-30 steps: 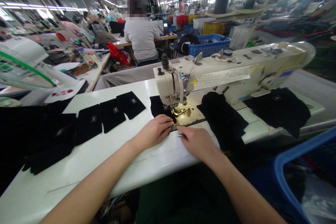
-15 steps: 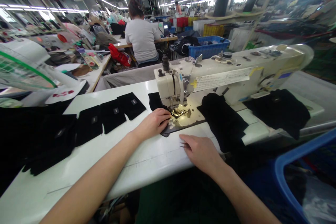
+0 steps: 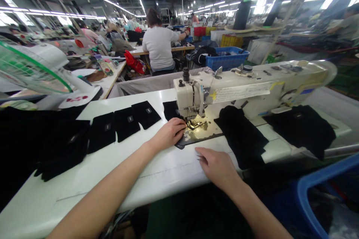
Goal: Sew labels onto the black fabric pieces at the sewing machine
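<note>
My left hand [image 3: 169, 133] is closed, its fingertips beside the presser foot [image 3: 196, 123] of a sewing machine [image 3: 190, 97]. The fingers press on the near edge of a black fabric piece [image 3: 169, 109], partly hidden behind them and the machine head. My right hand [image 3: 218, 163] rests near the table's front edge, curled around what look like thread snips [image 3: 200, 158]; only their small pointed tips show. To its right another black fabric piece [image 3: 241, 134] hangs toward the table edge.
Left on the white table [image 3: 151, 157] lie several black pieces with small labels [image 3: 127, 123] and a dark fabric pile [image 3: 56, 145]. More black fabric [image 3: 303, 127] lies right. A fan [image 3: 36, 67], a blue basket [image 3: 303, 194] and a seated person [image 3: 159, 44] are around.
The whole view has shifted slightly right and down. Both hands keep about the same places relative to the machine. The person ahead now stretches an arm out to the right.
</note>
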`<state>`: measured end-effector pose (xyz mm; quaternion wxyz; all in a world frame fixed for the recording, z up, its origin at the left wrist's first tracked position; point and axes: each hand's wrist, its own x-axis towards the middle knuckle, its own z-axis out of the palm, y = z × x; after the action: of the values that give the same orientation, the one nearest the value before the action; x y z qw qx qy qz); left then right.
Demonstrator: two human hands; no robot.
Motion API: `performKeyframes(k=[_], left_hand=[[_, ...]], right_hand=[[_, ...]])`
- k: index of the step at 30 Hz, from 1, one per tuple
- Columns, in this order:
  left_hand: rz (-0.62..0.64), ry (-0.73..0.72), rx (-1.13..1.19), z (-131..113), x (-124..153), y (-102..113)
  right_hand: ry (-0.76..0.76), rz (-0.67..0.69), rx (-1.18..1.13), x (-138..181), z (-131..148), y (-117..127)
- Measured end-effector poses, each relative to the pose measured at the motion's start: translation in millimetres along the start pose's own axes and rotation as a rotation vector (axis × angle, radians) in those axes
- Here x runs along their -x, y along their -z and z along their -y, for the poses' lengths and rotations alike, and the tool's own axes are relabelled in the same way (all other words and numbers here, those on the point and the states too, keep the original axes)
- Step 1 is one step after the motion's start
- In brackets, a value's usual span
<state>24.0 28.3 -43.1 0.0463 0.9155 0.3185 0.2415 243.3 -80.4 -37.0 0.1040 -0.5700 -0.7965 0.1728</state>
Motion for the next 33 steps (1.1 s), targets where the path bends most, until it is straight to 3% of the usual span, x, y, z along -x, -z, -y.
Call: performKeyframes(k=[8,14,18,23,25,29,33], left_hand=[[-0.05,0.125,-0.125,-3.2,10.8,-9.6],[-0.018,0.092,-0.085,-32.2,60.0,7.1],[-0.011,0.088,-0.04,-50.9,88.9,15.1],[-0.042,0.089,0.023,-53.8,96.3,16.6],[-0.037,0.09,0.022,-52.5,94.7,17.7],[0.056,0.077,-0.05,-53.1,89.3,20.2],[0.101,0.048,-0.16,-57.3,88.8,18.8]], right_hand=[[0.077,-0.162,-0.005,5.8,-11.4,-18.2],[0.011,-0.271,-0.11,11.7,-18.1,-15.5],[-0.032,-0.361,-0.191,9.9,-8.4,-9.7],[0.008,-0.531,-0.275,-9.4,24.0,9.7],[0.074,-0.487,-0.234,-32.0,42.8,16.2],[0.103,-0.144,0.036,-100.8,80.8,10.3],[0.032,-0.048,0.132,-156.3,105.7,-7.6]])
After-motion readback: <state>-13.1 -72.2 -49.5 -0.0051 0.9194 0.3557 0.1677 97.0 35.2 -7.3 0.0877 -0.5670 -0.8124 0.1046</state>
